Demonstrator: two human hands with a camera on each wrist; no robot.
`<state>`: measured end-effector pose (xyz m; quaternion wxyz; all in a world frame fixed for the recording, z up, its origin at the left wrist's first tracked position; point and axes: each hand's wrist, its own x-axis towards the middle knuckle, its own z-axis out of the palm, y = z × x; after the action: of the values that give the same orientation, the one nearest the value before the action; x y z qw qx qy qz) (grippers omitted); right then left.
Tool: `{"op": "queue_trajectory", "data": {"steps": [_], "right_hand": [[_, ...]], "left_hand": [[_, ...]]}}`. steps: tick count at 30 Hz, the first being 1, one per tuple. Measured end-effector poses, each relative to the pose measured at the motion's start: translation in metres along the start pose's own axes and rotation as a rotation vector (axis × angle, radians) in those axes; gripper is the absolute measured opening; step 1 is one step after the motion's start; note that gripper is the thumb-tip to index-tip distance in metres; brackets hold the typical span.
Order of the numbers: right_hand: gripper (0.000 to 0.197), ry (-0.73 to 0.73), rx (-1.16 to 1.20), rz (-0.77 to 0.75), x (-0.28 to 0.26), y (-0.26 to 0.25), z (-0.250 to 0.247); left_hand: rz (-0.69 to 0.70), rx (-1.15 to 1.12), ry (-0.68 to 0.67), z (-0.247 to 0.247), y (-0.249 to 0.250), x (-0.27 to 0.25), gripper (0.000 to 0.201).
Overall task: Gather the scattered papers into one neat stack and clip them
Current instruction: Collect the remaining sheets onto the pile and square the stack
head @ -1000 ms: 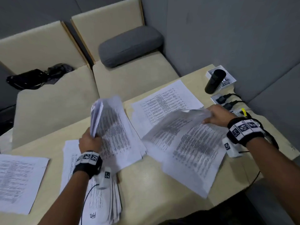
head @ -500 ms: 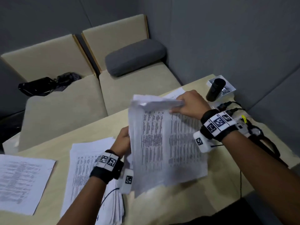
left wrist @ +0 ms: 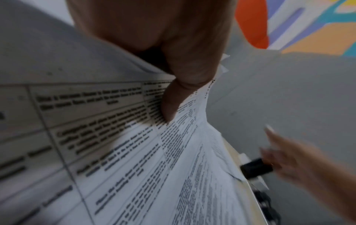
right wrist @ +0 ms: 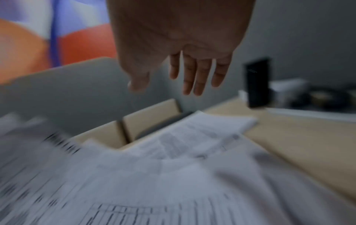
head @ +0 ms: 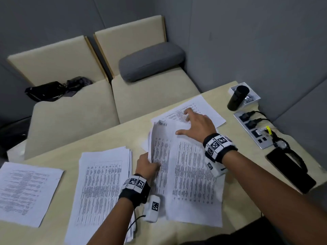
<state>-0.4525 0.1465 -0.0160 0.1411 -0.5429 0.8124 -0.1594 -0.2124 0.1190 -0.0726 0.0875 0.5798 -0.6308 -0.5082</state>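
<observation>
From the head, the left hand pinches the sheaf, long axis running away from the person, print too small to read, beside the pile; wrist views show the right hand spread, holding nothing.

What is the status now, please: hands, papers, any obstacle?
Left hand grips gathered sheets by their left edge. Right hand open, reaching over far sheet. Two more piles lie left. No clip visible; nothing blocking.

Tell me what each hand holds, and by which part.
Left hand pinches the gathered sheets at their left edge. Right hand holds nothing.
</observation>
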Motion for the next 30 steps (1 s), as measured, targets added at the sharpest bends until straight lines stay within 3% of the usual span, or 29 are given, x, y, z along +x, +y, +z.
{"op": "queue_trajectory", "data": {"steps": [2,4,6,8,10,13,15,17,22,24,26,30], "right_hand": [[0.065,0.102,0.125,0.16,-0.007,0.036,0.014],[0.05,0.174,0.291,0.432,-0.025,0.076,0.03],[0.052,0.126,0.44,0.744,-0.052,0.115,0.049],[0.059,0.02,0.465,0.946,-0.085,0.138,0.068],[0.055,-0.017,0.371,0.918,-0.115,0.14,0.082],[0.038,-0.026,0.272,0.668,-0.142,0.122,0.102],[0.032,-0.108,0.229,0.563,-0.146,0.108,0.113],[0.031,-0.217,0.249,0.55,-0.145,0.093,0.121],[0.055,-0.297,0.359,0.625,-0.137,0.07,0.131],[0.053,-0.247,0.539,0.693,-0.138,0.07,0.126],[0.065,-0.189,0.868,0.733,-0.137,0.068,0.115],[0.085,-0.193,1.107,0.511,-0.123,0.06,0.075]], "left_hand": [[-0.106,-0.009,0.0,0.0,-0.019,0.005,0.016],[-0.196,-0.059,0.01,-0.002,-0.035,0.003,0.013],[-0.274,-0.138,0.015,-0.004,-0.05,-0.001,0.014],[-0.316,-0.189,0.02,-0.005,-0.063,-0.005,0.014],[-0.331,-0.186,-0.009,-0.002,-0.073,-0.007,0.014],[-0.34,-0.313,-0.112,0.009,-0.077,-0.008,0.019],[-0.356,-0.425,-0.178,0.021,-0.077,-0.006,0.041],[-0.351,-0.405,-0.242,0.033,-0.075,-0.006,0.056],[-0.256,-0.302,-0.169,0.048,-0.066,-0.014,0.028],[-0.213,-0.341,-0.154,0.038,-0.06,-0.018,0.035],[-0.173,-0.434,-0.191,0.022,-0.055,-0.02,0.05],[-0.061,-0.672,-0.227,-0.01,-0.031,-0.026,0.062]]}}
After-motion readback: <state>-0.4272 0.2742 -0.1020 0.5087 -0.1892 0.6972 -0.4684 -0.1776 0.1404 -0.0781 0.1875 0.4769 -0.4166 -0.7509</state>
